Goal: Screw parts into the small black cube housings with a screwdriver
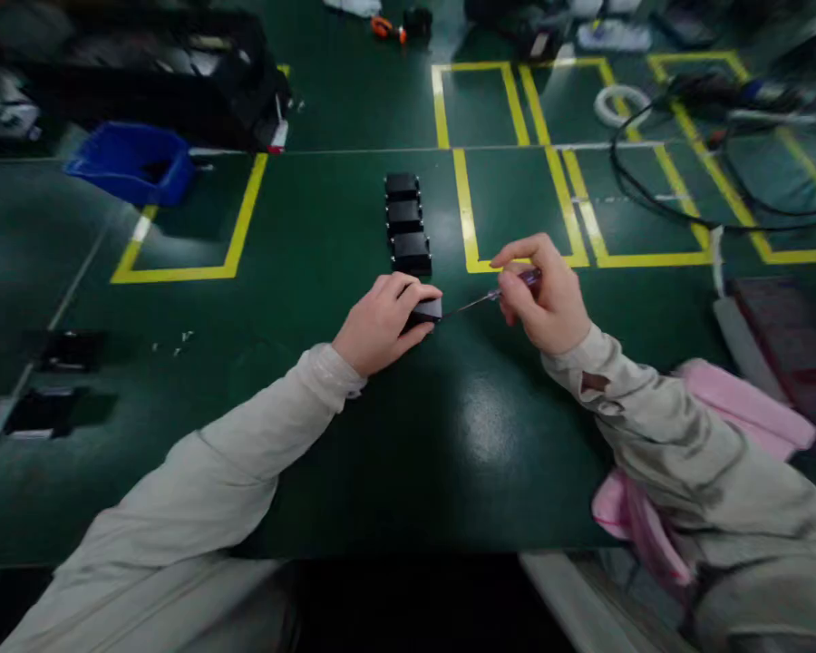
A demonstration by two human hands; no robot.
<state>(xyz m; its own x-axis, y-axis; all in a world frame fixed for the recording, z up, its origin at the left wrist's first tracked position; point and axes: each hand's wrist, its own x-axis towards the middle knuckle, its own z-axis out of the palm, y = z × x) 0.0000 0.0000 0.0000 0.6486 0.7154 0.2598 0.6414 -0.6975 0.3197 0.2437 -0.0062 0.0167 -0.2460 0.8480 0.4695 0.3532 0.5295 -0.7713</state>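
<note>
My left hand (389,319) grips a small black box (427,311) against the green table, fingers over its top and thumb at its near side. In my right hand (545,295) is a screwdriver (495,295), held by its clear purplish handle. Its thin shaft points left, and the tip is at the right end of the box; whether it touches a screw there is too small to tell. Just beyond my left hand, several similar black boxes (403,213) stand in a row, with small shiny bits at their ends.
Several tiny screws (179,343) lie left of my left hand. Black parts (72,350) rest farther left. A blue bin (134,163) sits at the back left. Black cables (643,192) and a white tape roll (621,106) are at the right, a pink cloth (744,408) by my right sleeve.
</note>
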